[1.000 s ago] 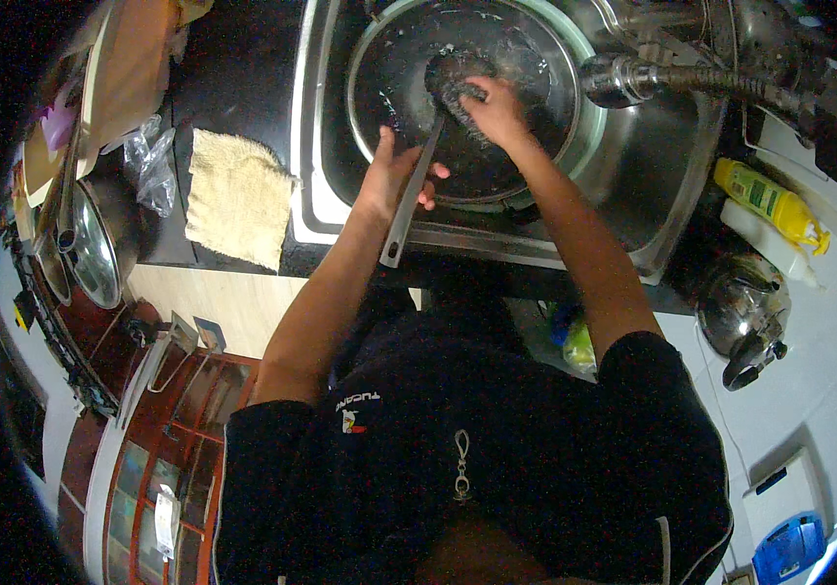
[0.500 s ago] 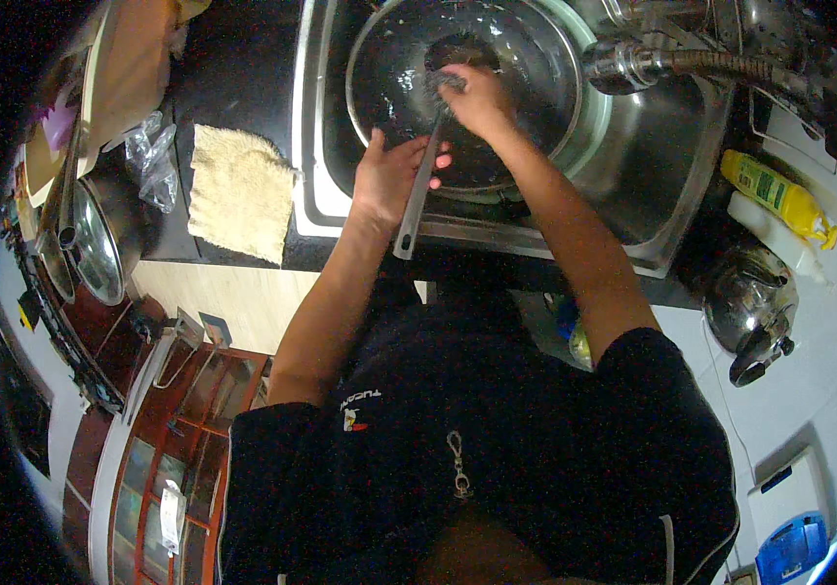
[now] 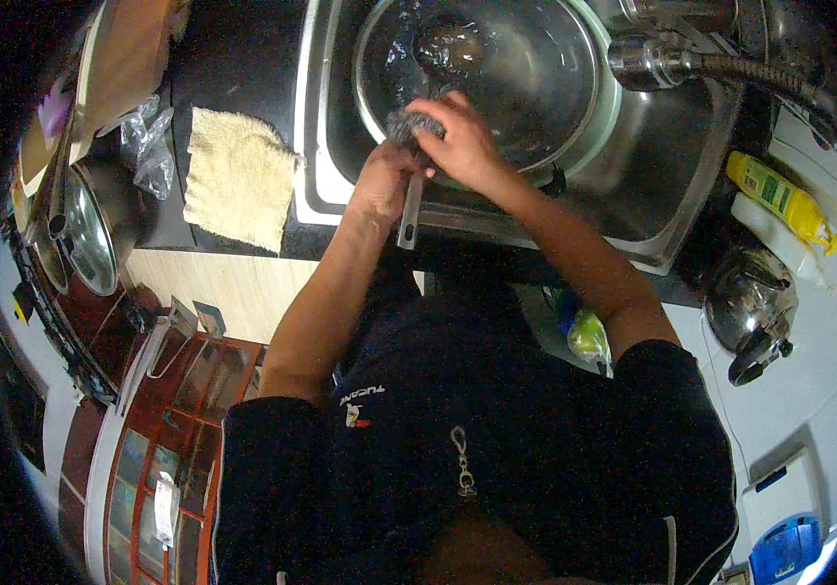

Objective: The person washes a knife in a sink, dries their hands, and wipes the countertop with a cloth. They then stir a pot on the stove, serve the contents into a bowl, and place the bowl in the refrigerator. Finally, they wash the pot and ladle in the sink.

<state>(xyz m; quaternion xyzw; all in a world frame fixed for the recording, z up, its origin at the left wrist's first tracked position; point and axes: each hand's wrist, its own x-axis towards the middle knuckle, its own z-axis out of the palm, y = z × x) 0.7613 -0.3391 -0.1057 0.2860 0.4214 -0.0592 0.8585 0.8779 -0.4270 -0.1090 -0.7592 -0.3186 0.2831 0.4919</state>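
Over the near left rim of a wide round pan (image 3: pixel 536 127), my two hands meet. My left hand (image 3: pixel 381 182) is closed around a long-handled metal utensil (image 3: pixel 410 222). Its flat grey handle has a hole at the end and points down toward me; I cannot make out the utensil's head. In my right hand (image 3: pixel 464 146) a grey steel wool scrubber (image 3: pixel 407 127) is pressed against the utensil by my left fingers. Wet glints show inside the pan, which sits within a pale green basin (image 3: pixel 610 122) in the steel sink (image 3: pixel 667 166).
A metal faucet (image 3: pixel 643 63) reaches over the sink from the right. Left of it lie a cream cloth (image 3: pixel 238 180) and a clear plastic bag (image 3: pixel 153 151), near a glass-lidded pot (image 3: pixel 97 229). On the right are a yellow bottle (image 3: pixel 779 200) and a kettle (image 3: pixel 750 292).
My right hand has moved with the scrubber toward me and leftward, down to the utensil's handle. My left fingers, spread before, have closed around the handle.
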